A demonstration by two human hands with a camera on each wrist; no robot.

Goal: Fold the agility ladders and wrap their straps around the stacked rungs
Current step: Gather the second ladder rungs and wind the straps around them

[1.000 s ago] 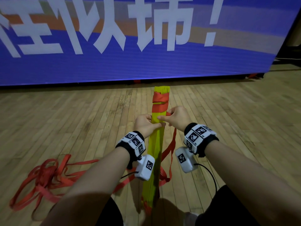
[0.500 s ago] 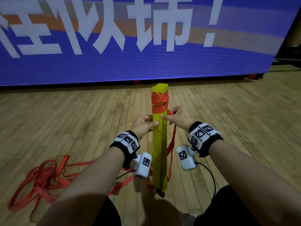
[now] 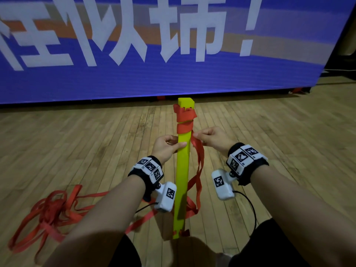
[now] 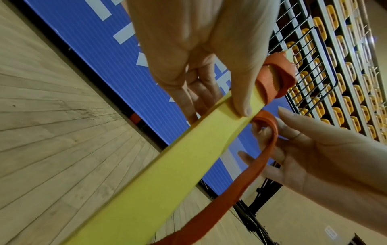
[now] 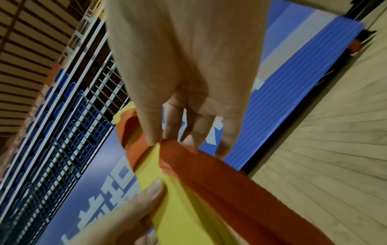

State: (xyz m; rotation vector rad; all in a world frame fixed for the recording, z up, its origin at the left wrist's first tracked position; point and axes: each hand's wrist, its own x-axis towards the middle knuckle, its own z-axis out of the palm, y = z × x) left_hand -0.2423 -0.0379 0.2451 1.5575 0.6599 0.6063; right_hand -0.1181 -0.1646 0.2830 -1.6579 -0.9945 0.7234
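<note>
Head view: left hand (image 3: 166, 148) grips stacked rungs (image 3: 182, 170); right hand (image 3: 212, 138) pinches strap (image 3: 198, 151); fingertips hidden.

Probably a sports hall: wooden plank floor (image 3: 269, 151), tiered seats (image 4: 345, 66), large banner (image 3: 173, 74).

I see bright yellow stacked rungs (image 3: 183, 170) wound with an orange-red strap (image 3: 185, 120). Behind the rungs, my view shows a blue banner (image 3: 134, 79) with white characters and an orange stripe, above a tan plank floor (image 3: 77, 143).
</note>
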